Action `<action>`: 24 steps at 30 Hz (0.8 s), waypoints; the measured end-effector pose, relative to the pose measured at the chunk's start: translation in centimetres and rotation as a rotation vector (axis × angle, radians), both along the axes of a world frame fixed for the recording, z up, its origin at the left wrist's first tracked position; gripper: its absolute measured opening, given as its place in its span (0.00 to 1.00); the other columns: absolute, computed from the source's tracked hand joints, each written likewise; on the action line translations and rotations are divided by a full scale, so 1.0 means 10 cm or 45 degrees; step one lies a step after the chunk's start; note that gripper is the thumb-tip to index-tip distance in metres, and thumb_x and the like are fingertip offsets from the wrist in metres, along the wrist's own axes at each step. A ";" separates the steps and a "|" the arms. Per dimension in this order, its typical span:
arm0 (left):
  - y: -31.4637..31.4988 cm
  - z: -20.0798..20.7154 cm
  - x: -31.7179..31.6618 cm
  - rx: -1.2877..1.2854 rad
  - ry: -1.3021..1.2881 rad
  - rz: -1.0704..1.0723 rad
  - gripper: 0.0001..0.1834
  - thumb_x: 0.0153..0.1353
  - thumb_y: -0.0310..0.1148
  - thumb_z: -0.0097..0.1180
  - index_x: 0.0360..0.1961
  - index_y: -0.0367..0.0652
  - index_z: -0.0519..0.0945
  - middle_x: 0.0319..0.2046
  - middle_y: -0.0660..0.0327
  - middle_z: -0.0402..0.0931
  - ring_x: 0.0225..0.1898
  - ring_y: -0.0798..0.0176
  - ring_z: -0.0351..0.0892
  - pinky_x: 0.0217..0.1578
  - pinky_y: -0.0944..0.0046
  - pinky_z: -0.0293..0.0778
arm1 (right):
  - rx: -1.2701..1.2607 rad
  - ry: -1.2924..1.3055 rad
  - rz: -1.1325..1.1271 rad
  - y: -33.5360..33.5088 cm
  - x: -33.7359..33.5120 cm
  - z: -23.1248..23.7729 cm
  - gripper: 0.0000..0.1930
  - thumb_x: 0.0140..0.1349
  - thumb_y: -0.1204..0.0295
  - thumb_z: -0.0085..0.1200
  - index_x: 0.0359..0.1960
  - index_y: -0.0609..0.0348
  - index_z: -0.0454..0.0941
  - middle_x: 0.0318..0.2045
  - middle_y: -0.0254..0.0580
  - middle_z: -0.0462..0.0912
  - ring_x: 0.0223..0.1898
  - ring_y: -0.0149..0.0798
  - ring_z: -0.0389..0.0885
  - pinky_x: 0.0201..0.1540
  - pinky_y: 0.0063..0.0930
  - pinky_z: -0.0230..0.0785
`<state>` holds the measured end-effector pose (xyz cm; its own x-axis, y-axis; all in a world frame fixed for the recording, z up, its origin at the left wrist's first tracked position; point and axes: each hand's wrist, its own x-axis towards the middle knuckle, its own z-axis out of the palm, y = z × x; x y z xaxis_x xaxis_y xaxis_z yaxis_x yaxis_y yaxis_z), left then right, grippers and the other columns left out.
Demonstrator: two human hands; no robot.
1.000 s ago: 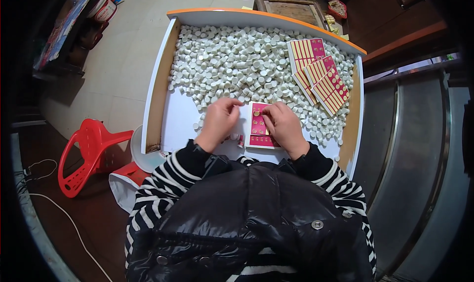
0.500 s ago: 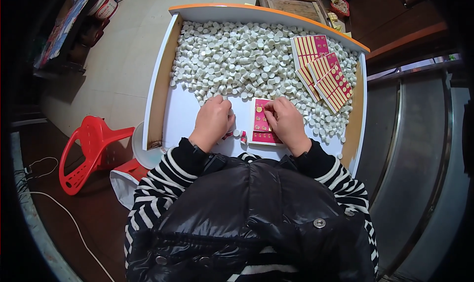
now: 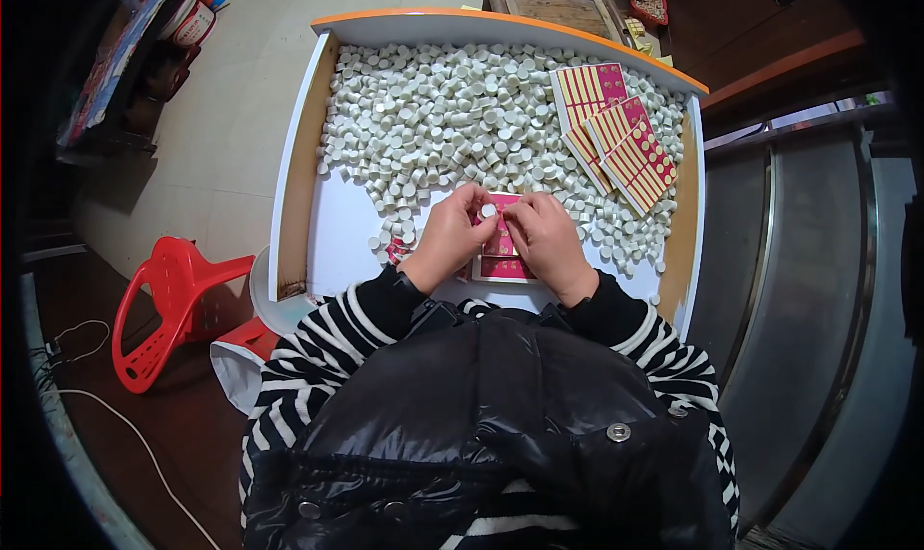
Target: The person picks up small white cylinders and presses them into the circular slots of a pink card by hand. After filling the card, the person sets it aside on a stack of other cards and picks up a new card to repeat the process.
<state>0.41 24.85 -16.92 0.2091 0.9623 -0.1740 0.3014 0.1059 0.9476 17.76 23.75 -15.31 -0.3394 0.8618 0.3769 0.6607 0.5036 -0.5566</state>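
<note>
My left hand [image 3: 449,238] pinches a small white cylinder [image 3: 488,210] between thumb and fingertips, its round end showing. Close beside it, my right hand [image 3: 551,242] has thumb and fingers pressed together above a red sticker sheet [image 3: 502,269]; anything between those fingertips is too small to make out. The sheet lies on the white tray bottom, partly covered by both hands. By my left wrist are a few red-wrapped cylinders [image 3: 396,251]. Beyond my hands spreads a big heap of white cylinders [image 3: 433,107].
Fanned red-and-yellow sticker sheets [image 3: 630,160] rest on the heap at right. An orange-edged drawer-like tray [image 3: 289,175] holds everything, its walls rising around. A red plastic chair [image 3: 173,290] and a pale bucket [image 3: 265,290] stand at left, a wooden stool [image 3: 558,16] beyond the tray.
My left hand has moved right, next to my right hand, and a white cylinder now shows in its fingertips. My right hand has stayed over the sheet.
</note>
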 end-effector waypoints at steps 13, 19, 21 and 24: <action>-0.03 0.22 0.00 0.025 -0.115 -0.037 0.11 0.56 0.23 0.58 0.42 0.36 0.77 0.25 0.68 0.75 0.26 0.79 0.71 0.27 0.76 0.69 | -1.151 1.007 0.010 0.06 0.09 0.27 0.03 0.59 0.76 0.54 0.34 0.62 0.76 0.46 0.39 0.73 0.47 0.31 0.73 0.51 0.25 0.64; -0.04 0.22 0.04 0.149 -0.062 -0.066 0.11 0.57 0.23 0.58 0.43 0.36 0.77 0.27 0.66 0.76 0.27 0.78 0.72 0.28 0.76 0.70 | -1.319 1.167 0.026 0.07 0.07 0.28 0.06 0.60 0.75 0.53 0.36 0.64 0.76 0.49 0.40 0.72 0.49 0.31 0.72 0.56 0.23 0.62; -0.02 0.14 0.05 0.170 -0.041 -0.072 0.11 0.57 0.23 0.57 0.43 0.36 0.77 0.27 0.66 0.77 0.27 0.78 0.72 0.29 0.76 0.71 | -1.311 1.154 0.034 0.10 0.06 0.21 0.06 0.60 0.76 0.53 0.37 0.65 0.76 0.48 0.40 0.73 0.49 0.31 0.72 0.55 0.23 0.62; 0.09 -0.03 0.06 0.249 -0.068 -0.067 0.13 0.57 0.23 0.57 0.44 0.35 0.76 0.27 0.65 0.77 0.28 0.77 0.73 0.29 0.75 0.71 | -1.247 1.147 0.059 0.21 0.05 0.04 0.07 0.59 0.75 0.53 0.37 0.65 0.77 0.46 0.39 0.73 0.47 0.31 0.73 0.53 0.23 0.64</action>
